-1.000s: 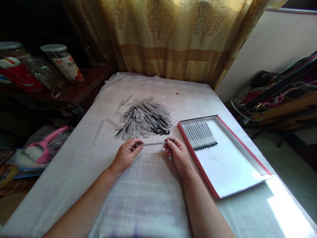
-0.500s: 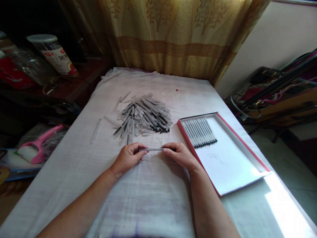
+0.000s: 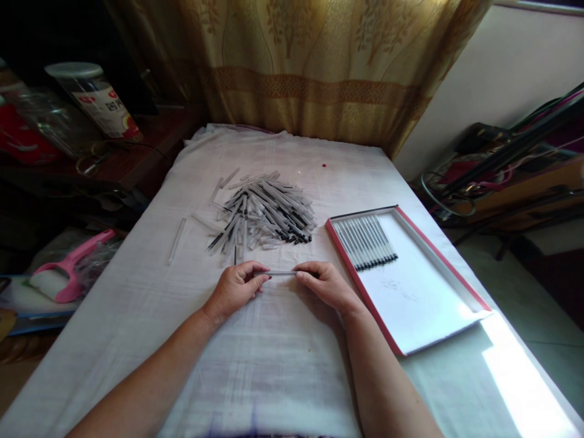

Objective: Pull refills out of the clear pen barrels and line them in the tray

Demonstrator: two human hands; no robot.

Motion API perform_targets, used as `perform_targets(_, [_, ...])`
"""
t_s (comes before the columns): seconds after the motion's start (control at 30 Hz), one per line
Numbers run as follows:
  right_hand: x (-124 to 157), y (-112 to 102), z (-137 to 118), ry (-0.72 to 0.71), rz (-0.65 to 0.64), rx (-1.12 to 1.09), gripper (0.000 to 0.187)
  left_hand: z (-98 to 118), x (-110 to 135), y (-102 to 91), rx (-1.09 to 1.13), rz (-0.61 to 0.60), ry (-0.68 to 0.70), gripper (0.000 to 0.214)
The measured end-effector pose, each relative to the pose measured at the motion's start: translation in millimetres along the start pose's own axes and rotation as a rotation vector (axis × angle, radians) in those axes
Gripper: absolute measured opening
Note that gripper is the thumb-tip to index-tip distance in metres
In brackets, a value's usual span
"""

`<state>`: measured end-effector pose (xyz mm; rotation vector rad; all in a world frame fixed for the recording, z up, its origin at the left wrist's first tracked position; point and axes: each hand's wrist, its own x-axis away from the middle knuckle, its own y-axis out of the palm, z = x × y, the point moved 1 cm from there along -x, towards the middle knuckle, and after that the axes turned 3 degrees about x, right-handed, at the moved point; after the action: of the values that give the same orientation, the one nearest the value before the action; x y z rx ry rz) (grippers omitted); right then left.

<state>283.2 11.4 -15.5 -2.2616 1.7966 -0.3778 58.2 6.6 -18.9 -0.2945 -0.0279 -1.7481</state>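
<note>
Between my two hands a slim pen [image 3: 281, 273] lies level, just above the white cloth. My left hand [image 3: 238, 287] pinches its left end between thumb and fingers; my right hand [image 3: 324, 283] pinches the right end. Both of the pen's ends are hidden by fingers. Beyond the hands spreads a heap of pen parts [image 3: 269, 210], clear tubes and dark-tipped pieces mixed together. To the right, a shallow red-edged box lid [image 3: 378, 328] holds a row of pens [image 3: 366, 243] laid side by side, black ends toward me.
One clear tube [image 3: 176, 241] lies apart, left of the heap. A tiny red piece [image 3: 324, 165] rests farther back. A dark side table with a lidded canister [image 3: 98, 100] stands left, above a pink-handled item [image 3: 73, 267]. A gold curtain [image 3: 301, 79] hangs behind.
Both hands keep the same pinch on the pen, and the right hand sits very slightly closer to the left. The view has shifted a little; the heap and box lid look unchanged.
</note>
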Motion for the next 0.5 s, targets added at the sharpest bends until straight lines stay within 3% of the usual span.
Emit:
perform_targets(0.17, [-0.6, 1.0, 0.0, -0.011, 0.010, 0.005, 0.018, -1.5, -1.4, -0.5, 0.001, -0.017, 0.003, 0.033])
perform_targets(0.33, [0.3, -5.6, -12.0, -0.044, 0.027, 0.106, 0.016, -3.4, -4.2, -0.1, -0.047, -0.032, 0.096, 0.034])
perform_targets(0.43, [-0.9, -29.6, -18.7, -0.150, 0.192, 0.139, 0.015, -3.1, -5.7, -1.9, 0.012, -0.025, 0.105, 0.046])
perform_targets(0.5, [-3.0, -61.5, -12.8, -0.117, 0.430, 0.105, 0.022, -2.4, -6.6, -4.1, 0.093, -0.022, 0.088, 0.054])
